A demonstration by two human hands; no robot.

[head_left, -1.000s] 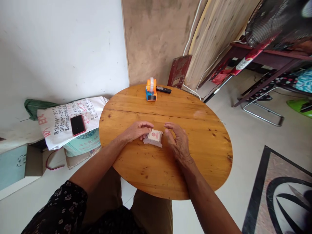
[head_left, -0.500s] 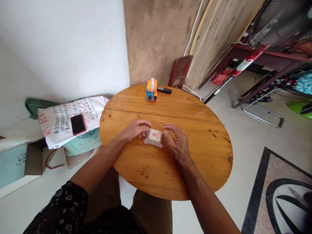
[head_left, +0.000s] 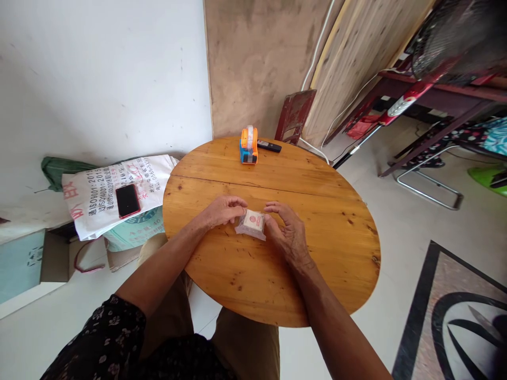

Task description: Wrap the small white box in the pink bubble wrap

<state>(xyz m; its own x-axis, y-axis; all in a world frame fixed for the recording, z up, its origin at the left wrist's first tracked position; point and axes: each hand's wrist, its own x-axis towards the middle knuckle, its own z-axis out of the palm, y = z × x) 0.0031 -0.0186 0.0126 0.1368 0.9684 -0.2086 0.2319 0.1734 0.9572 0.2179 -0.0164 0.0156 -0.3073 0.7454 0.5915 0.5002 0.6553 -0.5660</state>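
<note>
A small clear-wrapped packet (head_left: 252, 223) with a red-and-white label lies near the middle of the round wooden table (head_left: 325, 253). My left hand (head_left: 222, 210) rests at its left edge, fingers curled and pinching the wrapper. On the packet's right side my right hand (head_left: 288, 232) has its fingers bent and its fingertips touching the wrapper. Both forearms reach in from the table's near edge.
An orange and blue tape dispenser (head_left: 249, 145) and a dark remote (head_left: 269, 146) sit at the table's far edge. A phone (head_left: 127, 200) lies on printed sacks (head_left: 103, 195) to the left. A red chair (head_left: 293, 115) stands behind; a fan (head_left: 447, 47) and dark frames (head_left: 428, 174) fill the right.
My right hand has closed in against the packet's right side. My left hand stays at the left edge. The view has shifted slightly.
</note>
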